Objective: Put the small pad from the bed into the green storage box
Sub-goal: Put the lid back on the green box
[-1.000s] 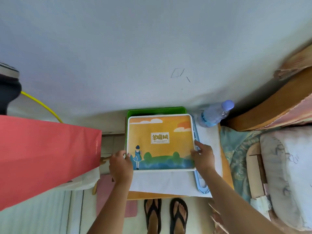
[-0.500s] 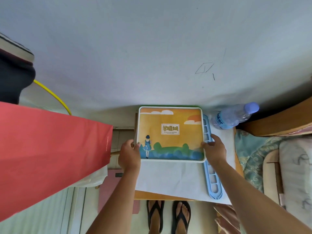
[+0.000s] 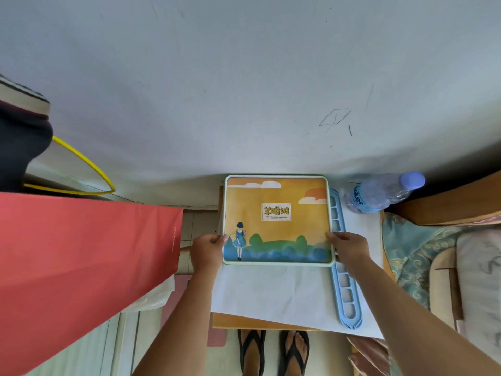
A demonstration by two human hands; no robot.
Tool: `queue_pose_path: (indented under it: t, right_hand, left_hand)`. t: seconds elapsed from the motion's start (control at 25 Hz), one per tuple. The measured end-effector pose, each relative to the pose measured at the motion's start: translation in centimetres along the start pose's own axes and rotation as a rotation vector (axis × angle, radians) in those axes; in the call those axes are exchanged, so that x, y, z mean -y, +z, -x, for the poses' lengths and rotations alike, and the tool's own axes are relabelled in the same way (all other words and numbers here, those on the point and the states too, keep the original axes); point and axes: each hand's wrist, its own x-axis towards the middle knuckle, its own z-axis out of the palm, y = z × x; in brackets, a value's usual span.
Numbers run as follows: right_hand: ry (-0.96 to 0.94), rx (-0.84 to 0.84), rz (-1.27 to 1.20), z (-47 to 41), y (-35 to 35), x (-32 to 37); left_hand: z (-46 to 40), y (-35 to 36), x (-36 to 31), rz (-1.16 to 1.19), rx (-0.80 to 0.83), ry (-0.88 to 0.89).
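Pad point(image 3: 276, 221): flat, illustrated face up, covering the green storage box beneath.
Left hand point(image 3: 207, 249): gripping pad's near-left corner.
Right hand point(image 3: 349, 248): gripping pad's near-right corner.
Tabletop point(image 3: 271, 322): paper-covered.

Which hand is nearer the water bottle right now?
Right. The right hand grips the illustrated lid's near right corner, just below the water bottle. The left hand holds the opposite, left corner, a full lid-width farther away.

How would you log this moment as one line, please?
stage: lid on box | lid: flat, covering box | left hand: grip on lid's near-left corner | right hand: grip on near-right corner
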Motion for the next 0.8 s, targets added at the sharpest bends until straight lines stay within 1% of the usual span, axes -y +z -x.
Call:
queue_pose_path:
  t: [0.08,0.16,0.28,0.32,0.36,0.44,0.48,0.56,0.64,0.68,0.8]
  right_hand:
    - [0.036,0.011,0.029,-0.7,0.0,0.1]
    - [0.053,-0.033,0.057,-1.1,0.3,0.2]
    - [0.031,-0.088,0.085,-0.9,0.7,0.3]
    - [0.023,-0.092,0.099,-0.7,0.6,0.3]
    - [0.025,-0.068,0.068,-0.5,0.4,0.3]
    - [0.036,0.034,-0.048,-0.1,-0.5,0.0]
    - [0.021,0.084,-0.08,-0.1,-0.9,0.0]
    - [-0.074,0.143,-0.018,-0.4,-1.0,-0.3]
    - [-0.147,0.106,0.057,-0.5,-0.2,-0.1]
    - [-0.151,0.067,0.044,-0.5,0.6,0.1]
    - [-0.141,-0.134,0.004,-1.0,2.9,1.5]
  left_hand:
    - [0.0,0.1,-0.1,-0.06,-0.016,0.013]
    - [-0.5,0.1,-0.2,-0.095,-0.029,0.01]
    - [-1.7,-0.4,-0.6,-0.076,0.05,-0.01]
    - [-1.9,-0.5,-0.7,-0.104,0.074,-0.017]
    - [-1.9,-0.5,-0.9,-0.193,0.077,-0.012]
    - [-1.2,0.3,-1.4,-0.4,0.066,0.007]
    - [-0.8,0.8,-1.8,-0.455,0.055,0.023]
    - [-0.6,1.8,-2.5,-0.456,0.018,0.14]
    - [-1.6,2.6,-2.9,-0.406,-0.07,0.259]
    - [-2.4,2.9,-3.1,-0.354,-0.119,0.265]
    - [-4.6,4.1,-3.5,-0.216,-0.227,0.176]
